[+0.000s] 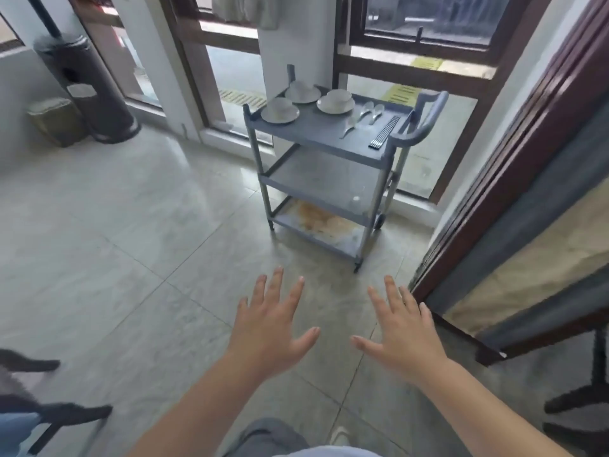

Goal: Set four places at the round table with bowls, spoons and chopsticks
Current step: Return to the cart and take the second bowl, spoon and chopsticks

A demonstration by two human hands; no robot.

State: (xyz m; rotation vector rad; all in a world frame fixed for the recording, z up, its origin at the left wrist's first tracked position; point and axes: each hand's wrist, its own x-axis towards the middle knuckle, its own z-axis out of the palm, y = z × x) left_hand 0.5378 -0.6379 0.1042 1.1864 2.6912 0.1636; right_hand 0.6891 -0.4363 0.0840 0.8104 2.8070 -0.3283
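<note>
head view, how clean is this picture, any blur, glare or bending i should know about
Head view: daylight from the windows puts a pale sheen on the floor tiles; wide-angle bending bows the door frame at right; the cart with its bowls and chopsticks is soft but readable; the dark chair legs at lower left are smeared; left hand and right hand are fairly sharp.

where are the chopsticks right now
In the head view the chopsticks lie bundled on the top shelf of the grey cart, at its right end beside the handle, just right of the spoons.
</note>
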